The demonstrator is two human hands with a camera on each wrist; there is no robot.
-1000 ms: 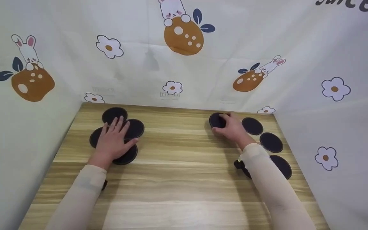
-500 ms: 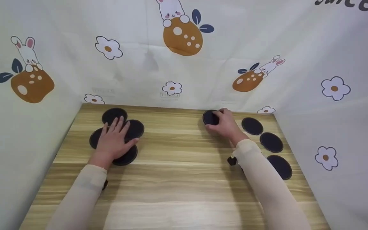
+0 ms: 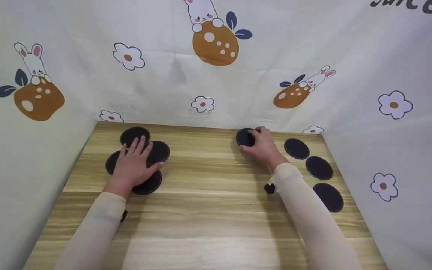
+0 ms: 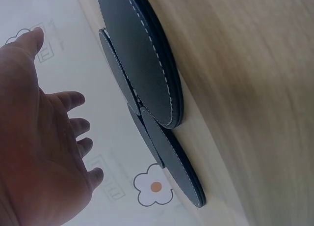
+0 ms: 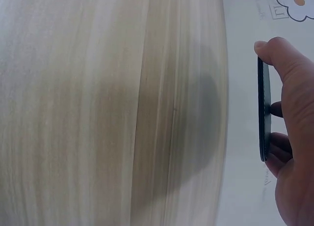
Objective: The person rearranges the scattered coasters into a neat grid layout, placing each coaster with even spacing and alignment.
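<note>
My right hand pinches a round black coaster by its edge, near the back of the table. In the right wrist view the coaster is held on edge between thumb and fingers, apart from the tabletop, with its shadow on the wood. My left hand is spread flat over several black coasters grouped at the back left. In the left wrist view the left hand hangs apart from these stitched coasters, fingers extended and holding nothing. It partly hides the group in the head view.
Three more black coasters lie in a slanting row along the right side: a far one, a middle one and a near one, partly behind my sleeve. A printed cloth walls the wooden table at back and sides.
My right hand has moved left and slightly farther back with the coaster, slowing over the last half second. The left hand has stayed in place over its group.
</note>
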